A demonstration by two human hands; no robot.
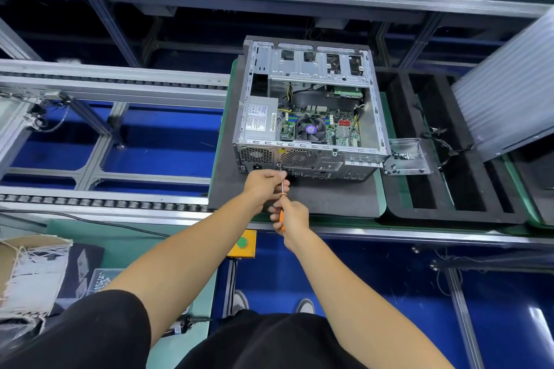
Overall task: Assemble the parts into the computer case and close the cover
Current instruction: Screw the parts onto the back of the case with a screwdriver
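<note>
An open grey computer case (378,117) lies on a dark foam pad (335,198), its motherboard with a CPU fan (310,128) and its power supply (260,118) showing inside. My right hand (292,216) grips the orange handle of a screwdriver (282,204). The metal shaft points up at the case's rear panel, just left of the round fan grille (299,158). My left hand (263,183) curls around the shaft near its tip, close against the rear panel. The screw itself is hidden by my fingers.
A small metal tray with loose screws (404,156) sits right of the case. Black foam slots (443,153) with cables lie further right, beside a ribbed grey panel (509,84). Conveyor rails (105,201) run left. A yellow box with a green button (242,243) hangs below the bench edge.
</note>
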